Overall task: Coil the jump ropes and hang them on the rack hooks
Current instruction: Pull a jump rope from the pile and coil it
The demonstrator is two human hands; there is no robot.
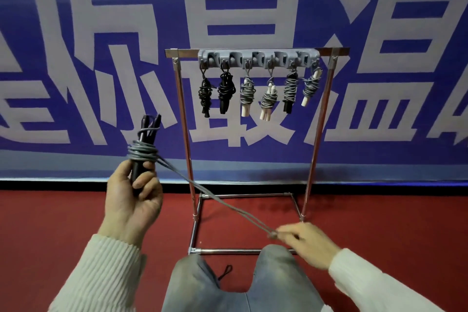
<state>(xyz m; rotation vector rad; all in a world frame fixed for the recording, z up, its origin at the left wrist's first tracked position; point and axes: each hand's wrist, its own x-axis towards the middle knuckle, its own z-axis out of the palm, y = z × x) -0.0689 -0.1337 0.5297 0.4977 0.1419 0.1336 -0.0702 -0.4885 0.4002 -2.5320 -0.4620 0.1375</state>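
Note:
My left hand (pixel 133 196) grips the two black handles (pixel 149 126) of a grey jump rope (pixel 143 152), held upright, with several turns of rope wound round them. A doubled length of the rope runs down to the right, where my right hand (pixel 305 244) pinches its looped end low in front of the rack. The metal rack (pixel 183 119) stands ahead on the floor. Its grey hook bar (pixel 258 58) carries several coiled ropes (pixel 247 94), some black, some grey with white or black handles.
A blue banner with large white characters covers the wall behind the rack. The floor is red carpet (pixel 50 220). My knees in jeans (pixel 192 284) are at the bottom centre, touching the rack's base frame (pixel 228 251). A small black cord loop (pixel 226 271) lies between them.

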